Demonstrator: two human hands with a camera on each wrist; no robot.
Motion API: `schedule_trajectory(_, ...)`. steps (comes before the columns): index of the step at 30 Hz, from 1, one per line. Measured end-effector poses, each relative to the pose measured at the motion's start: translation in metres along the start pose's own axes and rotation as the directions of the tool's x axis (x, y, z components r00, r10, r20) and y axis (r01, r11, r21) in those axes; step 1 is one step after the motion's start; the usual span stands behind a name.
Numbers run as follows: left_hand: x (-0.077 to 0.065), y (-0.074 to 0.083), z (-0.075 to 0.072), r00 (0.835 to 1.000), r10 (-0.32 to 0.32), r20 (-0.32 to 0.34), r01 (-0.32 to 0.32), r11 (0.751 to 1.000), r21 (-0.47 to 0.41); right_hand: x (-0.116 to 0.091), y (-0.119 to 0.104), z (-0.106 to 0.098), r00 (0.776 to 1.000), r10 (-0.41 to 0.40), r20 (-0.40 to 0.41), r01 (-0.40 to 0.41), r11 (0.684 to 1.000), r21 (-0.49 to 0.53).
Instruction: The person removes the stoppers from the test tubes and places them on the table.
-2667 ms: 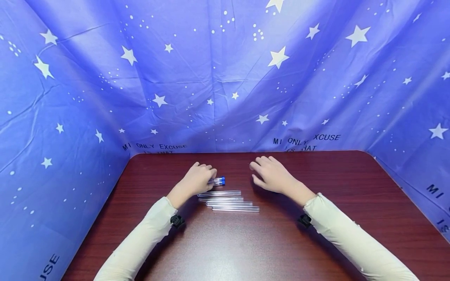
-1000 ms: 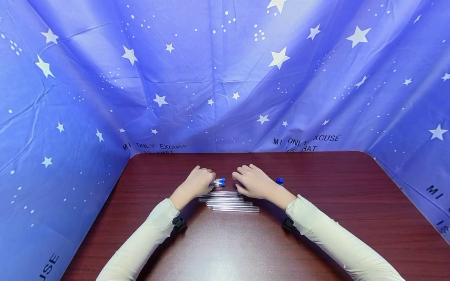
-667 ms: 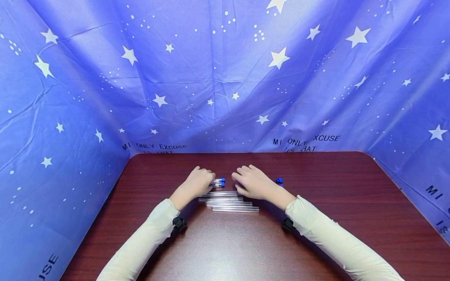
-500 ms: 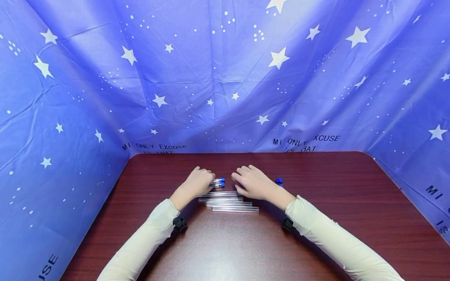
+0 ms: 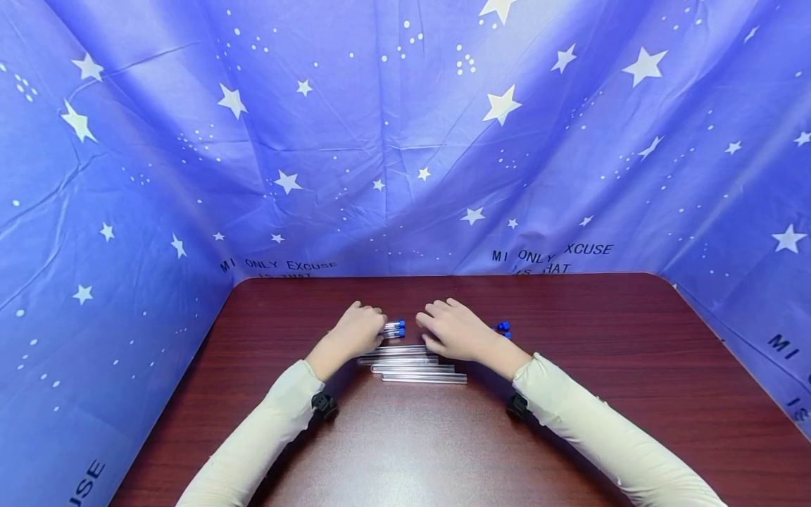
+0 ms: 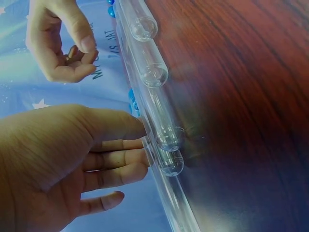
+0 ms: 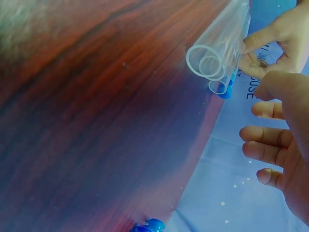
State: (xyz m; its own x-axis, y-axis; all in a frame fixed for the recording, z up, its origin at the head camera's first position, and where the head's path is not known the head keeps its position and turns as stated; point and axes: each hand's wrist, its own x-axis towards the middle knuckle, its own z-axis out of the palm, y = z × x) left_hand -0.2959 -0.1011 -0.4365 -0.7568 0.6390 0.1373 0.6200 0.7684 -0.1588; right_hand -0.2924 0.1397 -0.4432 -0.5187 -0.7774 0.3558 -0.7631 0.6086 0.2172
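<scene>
Looking mid-frame, we find the right hand [image 5: 457,331] with parted fingers [image 7: 264,136] near clear tubes [image 5: 423,378]; we cannot tell whether the left hand [image 5: 355,329] pinches the blue-capped tubes [image 5: 398,333].

Blue star-printed curtain [image 5: 355,127] with black lettering [image 5: 589,248] behind and beside a reddish-brown table [image 5: 608,324]

- Four clear test tubes [image 5: 424,378] lie flat, staggered side by side, rounded ends left, open rims right.
- Just beyond, two blue-capped tubes [image 5: 398,333] lie parallel, partly hidden by the left hand [image 5: 356,328].
- More blue caps [image 5: 503,326] show beside the right hand [image 5: 461,329].
</scene>
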Motion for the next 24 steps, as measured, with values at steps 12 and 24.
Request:
schedule_trajectory(12, 0.0026, -0.0006, 0.0006, 0.999, 0.009, -0.031, -0.008, 0.999, 0.053, 0.0001, -0.0008, 0.0003, 1.000, 0.002, -0.015, -0.002, 1.000, 0.009)
schedule_trajectory(24, 0.0022, 0.0008, -0.0030, 0.996, 0.015, -0.083, -0.008, 0.997, 0.081, 0.0010, -0.0013, 0.0015, 1.000, 0.017, -0.026, -0.016, 1.000, 0.023)
